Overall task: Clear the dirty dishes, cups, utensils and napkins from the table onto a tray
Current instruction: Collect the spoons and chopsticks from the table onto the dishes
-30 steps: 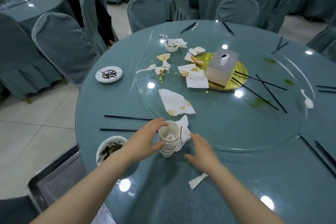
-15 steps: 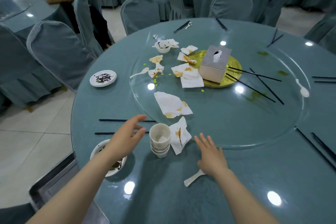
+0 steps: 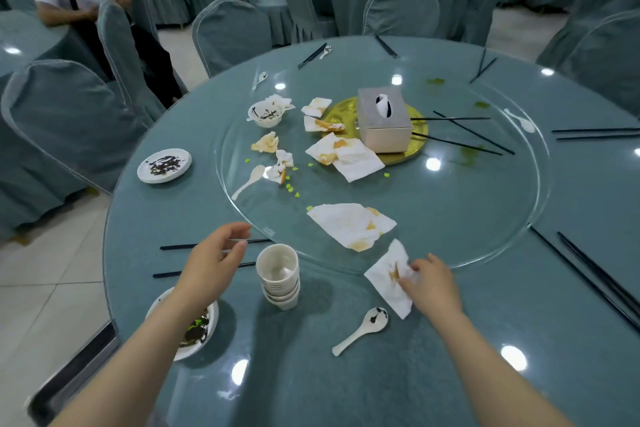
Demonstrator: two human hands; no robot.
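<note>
Right hand [image 3: 433, 282] is on the stained napkin [image 3: 389, 279], fingers [image 3: 410, 269] curled into the paper and bunching it, right of the cup stack [image 3: 280, 276]. Napkin lies half on the worktop [image 3: 346, 374], far corner over the glass turntable [image 3: 485, 218] rim. Left hand [image 3: 211, 262] hovers just left of the cup stack, fingers spread wide & relaxed, holding nothing, not touching the cups. It hangs over two black chopsticks [image 3: 173, 246] lying flat.

White spoon [image 3: 362, 329] w/ dark specks in its scoop lies in front of the cup stack, toward the right forearm. Top cup looks empty apart from a pale smear. Bowl [image 3: 207, 326] w/ dark and green scraps sits front-left of the stack, partly under the left forearm. Small plate [image 3: 163, 165] w/ dark bits is far left of the stack, near the worktop edge. Behind the stack, on the glass: another stained napkin [image 3: 351, 224], then more crumpled ones, a small bowl [image 3: 266, 113] w/ scraps, a tissue box [image 3: 384, 120] on a gold plate [image 3: 412, 152].

Bare worktop opens right of the stack up to more chopsticks [image 3: 588, 274]. Metal tray [image 3: 65, 381] edge shows below-left of the worktop rim.
</note>
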